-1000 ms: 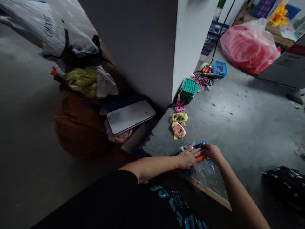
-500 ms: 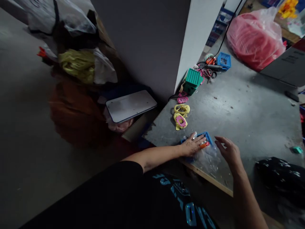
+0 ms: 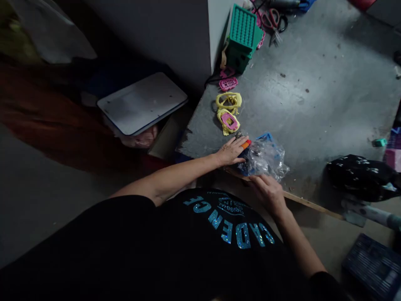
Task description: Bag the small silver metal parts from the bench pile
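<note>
Fingers of the left hand [image 3: 231, 151] lie flat, open, pinning an orange piece [image 3: 246, 144] beside the plastic bag [image 3: 263, 158]; right hand [image 3: 268, 193] open, steadying the bag's near edge.

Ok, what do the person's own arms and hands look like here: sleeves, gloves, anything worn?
Both forearms are bare down to the hands, with no gloves on the left hand or the right hand. No ring, watch or bracelet can be made out in the dim light. The person wears a black top with glittery blue lettering across the front; its dark sleeve ends show near the elbows.
</note>
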### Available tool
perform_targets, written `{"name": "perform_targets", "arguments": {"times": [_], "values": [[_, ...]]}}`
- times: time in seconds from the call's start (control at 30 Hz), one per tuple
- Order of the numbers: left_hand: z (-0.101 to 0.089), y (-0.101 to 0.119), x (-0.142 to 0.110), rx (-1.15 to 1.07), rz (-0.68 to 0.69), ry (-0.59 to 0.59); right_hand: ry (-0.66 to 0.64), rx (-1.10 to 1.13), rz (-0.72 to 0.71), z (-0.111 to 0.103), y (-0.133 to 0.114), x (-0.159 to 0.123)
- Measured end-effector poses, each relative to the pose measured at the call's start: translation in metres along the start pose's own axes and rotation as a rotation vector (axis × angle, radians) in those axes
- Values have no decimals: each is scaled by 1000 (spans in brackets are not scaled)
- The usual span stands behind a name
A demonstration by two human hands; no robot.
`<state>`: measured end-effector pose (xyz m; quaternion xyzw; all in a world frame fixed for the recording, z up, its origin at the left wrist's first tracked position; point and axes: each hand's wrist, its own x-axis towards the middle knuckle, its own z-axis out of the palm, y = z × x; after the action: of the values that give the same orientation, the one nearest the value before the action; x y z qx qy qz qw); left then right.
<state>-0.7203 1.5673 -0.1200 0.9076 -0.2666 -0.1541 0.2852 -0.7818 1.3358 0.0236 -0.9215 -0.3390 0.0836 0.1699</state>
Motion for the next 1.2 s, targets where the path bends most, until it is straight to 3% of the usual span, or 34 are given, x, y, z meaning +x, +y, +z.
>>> {"name": "perform_targets", "arguments": {"times": [0.07,0.17,0.37,0.47,0.63,0.73,0.8,0.87,0.97,1.07,1.2], "values": [[1,-1,6,-63,8,3,-92,28,62,14,-6,-2],[-2,-4,15,-179,-28,48,-56,83,163,22,0,0],[-12,-8,50,-48,-185,32,-43,109,162,15,19,7],[-16,-13,60,-105,-180,87,-40,129,184,14,21,4],[-31,-19,32,-581,-245,385,-31,188,226,14,24,-1],[-32,-8,2,-631,-149,475,-34,191,236,18,28,-2],[-25,5,-14,-526,-73,387,-36,202,227,19,29,-3],[-16,14,-21,-355,-7,219,-39,206,217,21,29,-5],[-8,16,-16,-35,14,53,-19,170,191,29,31,-8],[-11,11,-2,197,31,12,9,143,143,38,33,-11],[-9,9,17,264,55,-36,34,133,150,44,33,-15]]}}
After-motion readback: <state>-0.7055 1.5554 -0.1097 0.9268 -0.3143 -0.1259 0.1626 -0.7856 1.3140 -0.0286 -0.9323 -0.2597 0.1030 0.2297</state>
